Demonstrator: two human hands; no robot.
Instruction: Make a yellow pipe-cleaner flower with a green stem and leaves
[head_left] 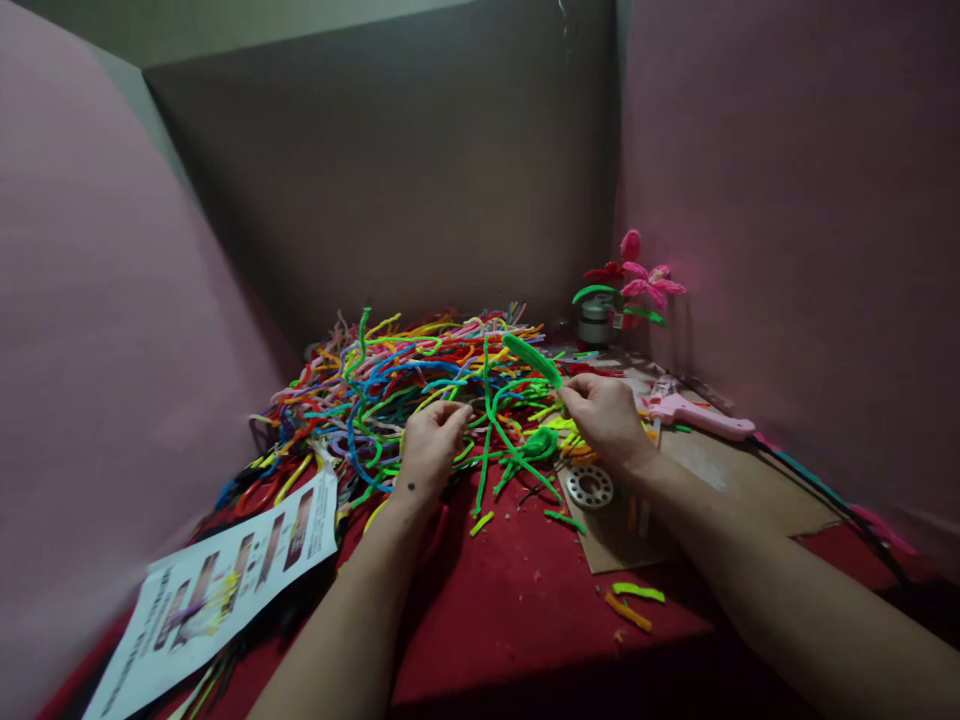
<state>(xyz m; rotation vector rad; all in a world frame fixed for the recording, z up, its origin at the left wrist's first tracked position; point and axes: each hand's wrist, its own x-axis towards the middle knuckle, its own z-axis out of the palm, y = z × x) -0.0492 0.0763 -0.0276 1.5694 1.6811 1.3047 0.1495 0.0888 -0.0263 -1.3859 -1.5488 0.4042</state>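
Over the red cloth [517, 625], the right hand [604, 420] pinches a green leaf [531, 358]; whether the left hand [433, 445] grips anything, I cannot tell. Beyond lies the stem pile [420, 362]; flowers [649, 283] rise by a grey pot [594, 324], contents unclear.

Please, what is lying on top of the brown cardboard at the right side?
A pale disc with holes and a pink-handled tool lie on the cardboard. The right hand and forearm cover part of it; anything hidden there cannot be seen.
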